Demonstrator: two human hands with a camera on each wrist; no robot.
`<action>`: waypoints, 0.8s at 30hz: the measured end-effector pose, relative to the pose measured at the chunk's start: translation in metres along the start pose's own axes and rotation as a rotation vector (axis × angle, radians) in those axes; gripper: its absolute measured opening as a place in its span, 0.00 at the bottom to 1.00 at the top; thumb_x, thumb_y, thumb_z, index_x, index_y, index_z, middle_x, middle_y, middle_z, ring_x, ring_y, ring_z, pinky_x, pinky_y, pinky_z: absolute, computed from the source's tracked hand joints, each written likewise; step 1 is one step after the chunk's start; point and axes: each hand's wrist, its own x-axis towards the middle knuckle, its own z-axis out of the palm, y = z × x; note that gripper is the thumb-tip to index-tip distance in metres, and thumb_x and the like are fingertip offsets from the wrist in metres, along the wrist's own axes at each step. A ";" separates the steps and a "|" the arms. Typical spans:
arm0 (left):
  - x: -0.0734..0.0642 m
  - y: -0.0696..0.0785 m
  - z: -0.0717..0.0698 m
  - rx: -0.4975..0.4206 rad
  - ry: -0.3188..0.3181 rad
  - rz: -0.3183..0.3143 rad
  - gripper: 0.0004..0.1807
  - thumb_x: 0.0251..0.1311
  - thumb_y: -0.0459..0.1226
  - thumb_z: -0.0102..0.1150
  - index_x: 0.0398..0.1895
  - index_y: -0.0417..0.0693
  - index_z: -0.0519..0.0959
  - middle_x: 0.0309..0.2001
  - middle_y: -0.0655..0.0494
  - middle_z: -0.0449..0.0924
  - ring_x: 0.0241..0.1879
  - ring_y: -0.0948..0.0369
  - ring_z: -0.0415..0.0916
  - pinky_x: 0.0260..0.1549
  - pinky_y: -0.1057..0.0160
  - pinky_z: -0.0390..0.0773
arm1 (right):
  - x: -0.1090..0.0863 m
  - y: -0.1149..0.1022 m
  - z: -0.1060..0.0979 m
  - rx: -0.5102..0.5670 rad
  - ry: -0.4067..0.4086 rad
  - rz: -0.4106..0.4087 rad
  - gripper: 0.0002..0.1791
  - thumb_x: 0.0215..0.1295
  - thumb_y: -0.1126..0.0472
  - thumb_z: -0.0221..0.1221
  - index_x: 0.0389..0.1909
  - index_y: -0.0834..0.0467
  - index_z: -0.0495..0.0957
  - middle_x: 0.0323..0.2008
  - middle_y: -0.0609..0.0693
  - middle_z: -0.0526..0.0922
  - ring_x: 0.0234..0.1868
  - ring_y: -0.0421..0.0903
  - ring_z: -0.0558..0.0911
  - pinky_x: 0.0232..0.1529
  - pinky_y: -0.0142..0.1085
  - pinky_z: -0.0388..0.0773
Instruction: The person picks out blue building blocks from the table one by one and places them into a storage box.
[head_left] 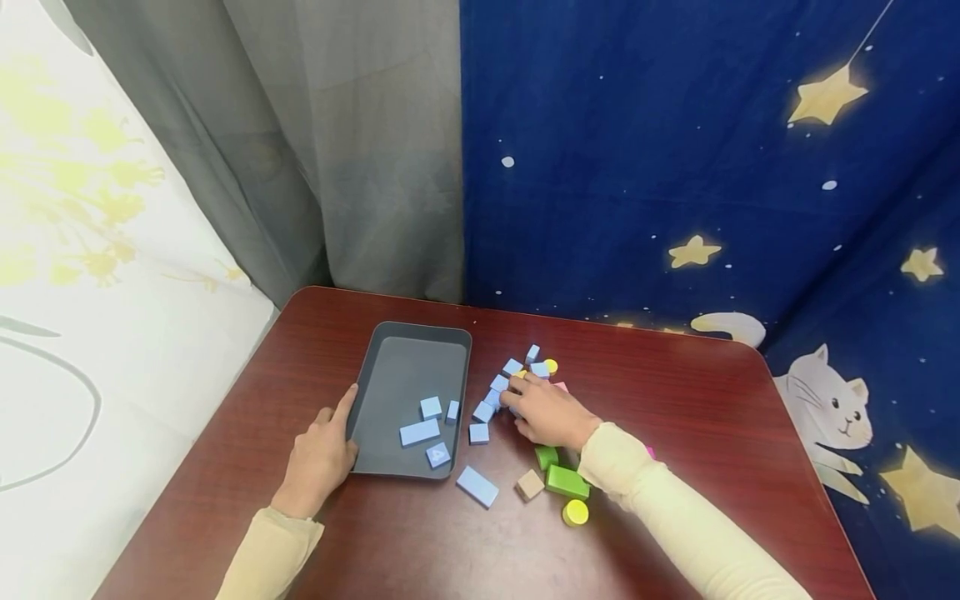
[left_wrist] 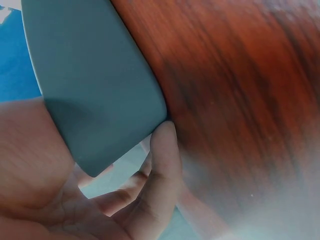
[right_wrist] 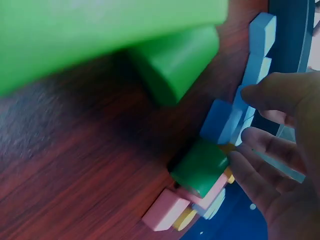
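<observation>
A dark grey tray (head_left: 412, 346) lies on the table with several light blue blocks (head_left: 419, 432) inside. At its left rim my left hand (head_left: 321, 450) holds the side; the left wrist view shows fingers (left_wrist: 165, 160) around the tray's outer wall (left_wrist: 100, 85). My right hand (head_left: 547, 410) reaches over a cluster of blue blocks (head_left: 483, 412) beside the tray's right edge. In the right wrist view the right hand's thumb (right_wrist: 270, 92) and fingers are spread apart, right at the blue blocks (right_wrist: 220, 120) and a green block (right_wrist: 200, 167).
Nearer me lie a blue oblong block (head_left: 477, 487), a plain wooden cube (head_left: 529, 485), a green block (head_left: 567, 482) and a yellow cylinder (head_left: 575, 512). Another yellow piece (head_left: 551, 366) sits beyond the right hand. Curtains hang behind the reddish-brown table (head_left: 675, 400).
</observation>
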 end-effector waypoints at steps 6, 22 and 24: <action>0.000 0.000 0.000 0.003 -0.001 0.002 0.49 0.60 0.25 0.63 0.87 0.46 0.59 0.55 0.28 0.78 0.21 0.45 0.74 0.26 0.40 0.81 | -0.002 0.007 0.003 0.001 -0.003 -0.008 0.18 0.64 0.63 0.76 0.52 0.55 0.84 0.50 0.54 0.83 0.50 0.52 0.81 0.53 0.43 0.85; 0.000 -0.002 0.002 0.004 0.014 0.018 0.48 0.60 0.24 0.63 0.86 0.45 0.60 0.53 0.28 0.78 0.20 0.46 0.72 0.25 0.42 0.80 | 0.000 0.008 0.003 0.034 -0.098 0.035 0.23 0.66 0.62 0.76 0.61 0.56 0.86 0.56 0.55 0.85 0.54 0.54 0.86 0.61 0.47 0.83; 0.000 -0.003 0.002 0.005 0.014 0.019 0.48 0.59 0.24 0.63 0.86 0.45 0.60 0.53 0.28 0.78 0.20 0.46 0.72 0.25 0.41 0.80 | 0.000 0.008 0.003 0.043 -0.102 0.033 0.23 0.66 0.63 0.75 0.62 0.56 0.87 0.58 0.56 0.85 0.56 0.54 0.86 0.62 0.48 0.83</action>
